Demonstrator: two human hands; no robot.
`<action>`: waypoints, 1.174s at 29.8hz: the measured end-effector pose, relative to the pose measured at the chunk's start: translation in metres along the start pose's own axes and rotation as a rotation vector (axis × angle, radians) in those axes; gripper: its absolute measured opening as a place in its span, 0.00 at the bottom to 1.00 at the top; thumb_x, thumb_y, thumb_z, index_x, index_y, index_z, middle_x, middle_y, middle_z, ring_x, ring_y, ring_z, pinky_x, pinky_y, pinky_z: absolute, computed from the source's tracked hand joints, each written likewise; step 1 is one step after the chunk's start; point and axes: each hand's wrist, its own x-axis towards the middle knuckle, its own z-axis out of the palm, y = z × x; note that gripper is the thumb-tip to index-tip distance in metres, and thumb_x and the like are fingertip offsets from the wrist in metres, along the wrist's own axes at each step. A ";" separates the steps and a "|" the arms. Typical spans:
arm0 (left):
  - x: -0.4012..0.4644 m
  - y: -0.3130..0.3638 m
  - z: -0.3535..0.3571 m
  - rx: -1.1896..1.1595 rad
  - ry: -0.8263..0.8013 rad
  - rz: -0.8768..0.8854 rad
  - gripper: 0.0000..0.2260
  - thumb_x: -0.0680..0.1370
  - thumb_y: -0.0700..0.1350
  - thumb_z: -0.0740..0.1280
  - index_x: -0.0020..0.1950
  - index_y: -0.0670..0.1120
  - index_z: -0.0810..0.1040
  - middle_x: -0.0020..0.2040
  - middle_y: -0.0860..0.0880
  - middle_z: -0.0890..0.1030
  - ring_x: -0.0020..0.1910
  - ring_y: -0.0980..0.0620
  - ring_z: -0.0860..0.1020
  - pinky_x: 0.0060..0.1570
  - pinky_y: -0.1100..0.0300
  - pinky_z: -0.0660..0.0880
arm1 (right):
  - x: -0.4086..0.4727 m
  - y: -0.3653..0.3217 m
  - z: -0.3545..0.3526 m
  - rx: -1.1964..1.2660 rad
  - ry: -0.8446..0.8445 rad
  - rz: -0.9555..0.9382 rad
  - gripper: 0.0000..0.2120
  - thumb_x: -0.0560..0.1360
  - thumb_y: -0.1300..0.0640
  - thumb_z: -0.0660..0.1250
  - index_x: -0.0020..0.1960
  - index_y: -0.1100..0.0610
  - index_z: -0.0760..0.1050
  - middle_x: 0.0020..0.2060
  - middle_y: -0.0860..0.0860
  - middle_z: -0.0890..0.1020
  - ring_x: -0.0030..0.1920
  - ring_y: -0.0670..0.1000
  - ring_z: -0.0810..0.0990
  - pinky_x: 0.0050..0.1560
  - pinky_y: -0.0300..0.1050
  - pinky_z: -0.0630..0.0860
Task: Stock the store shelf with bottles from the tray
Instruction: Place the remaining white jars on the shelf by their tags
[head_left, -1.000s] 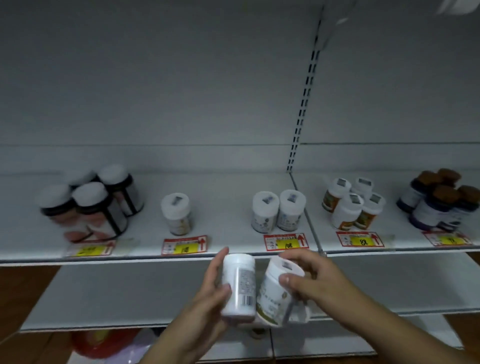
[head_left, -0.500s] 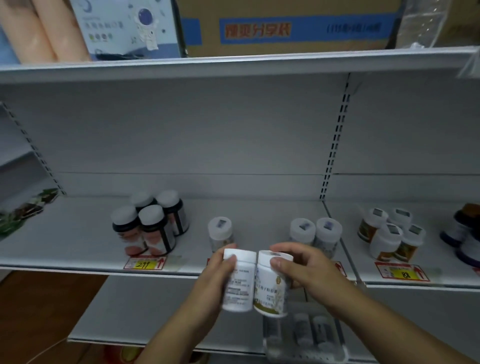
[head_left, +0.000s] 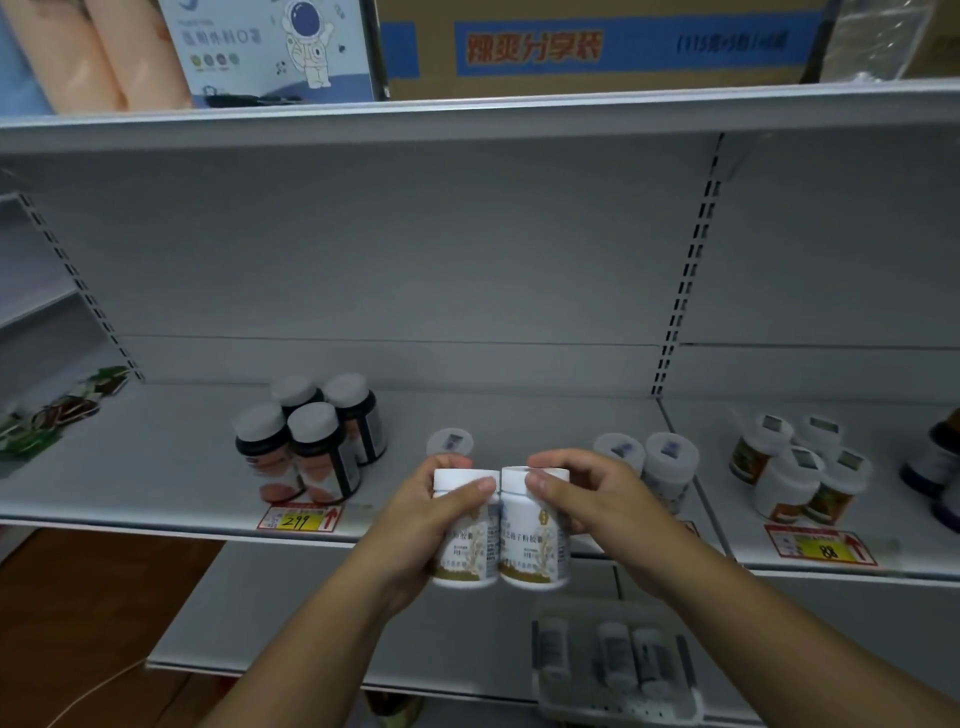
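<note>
My left hand (head_left: 415, 530) grips a white bottle (head_left: 470, 545) and my right hand (head_left: 597, 499) grips a second white bottle (head_left: 535, 540). Both stand upright, side by side and touching, labels toward me, in front of the middle shelf's edge (head_left: 182, 525). Behind my hands a single white bottle (head_left: 449, 441) stands on that shelf, with a pair of white bottles (head_left: 667, 462) to its right. The white tray (head_left: 618, 706) with three lying bottles sits on the lower shelf, below my right arm.
Several dark bottles with grey lids (head_left: 311, 447) stand left on the shelf. More white-lidded bottles (head_left: 800, 478) fill the right bay, dark ones (head_left: 935, 467) at the far right. Cardboard boxes (head_left: 597, 47) sit on the top shelf. Green packets (head_left: 57, 415) lie far left.
Both bottles have been raised and turned upright, labels facing me. The view has tilted up, bringing the top shelf and the tray into sight.
</note>
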 end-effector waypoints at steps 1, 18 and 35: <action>0.002 0.001 0.000 0.008 -0.008 -0.006 0.17 0.65 0.51 0.72 0.50 0.46 0.76 0.41 0.44 0.83 0.40 0.47 0.82 0.38 0.54 0.80 | 0.001 0.000 0.000 -0.005 0.010 -0.006 0.06 0.71 0.53 0.71 0.48 0.48 0.79 0.41 0.46 0.84 0.39 0.41 0.84 0.35 0.32 0.77; 0.126 0.068 -0.047 0.598 0.355 0.261 0.23 0.71 0.38 0.72 0.65 0.43 0.73 0.65 0.43 0.74 0.56 0.48 0.74 0.54 0.55 0.74 | 0.077 0.017 0.025 -0.423 0.234 0.086 0.14 0.67 0.52 0.71 0.51 0.49 0.72 0.53 0.53 0.81 0.51 0.55 0.79 0.56 0.50 0.77; 0.098 0.039 -0.015 0.589 0.528 0.551 0.05 0.74 0.46 0.67 0.49 0.49 0.77 0.44 0.57 0.80 0.46 0.55 0.78 0.40 0.71 0.69 | -0.043 0.035 0.016 -0.505 -0.051 -0.395 0.12 0.74 0.45 0.62 0.56 0.44 0.73 0.48 0.41 0.79 0.51 0.37 0.76 0.54 0.26 0.70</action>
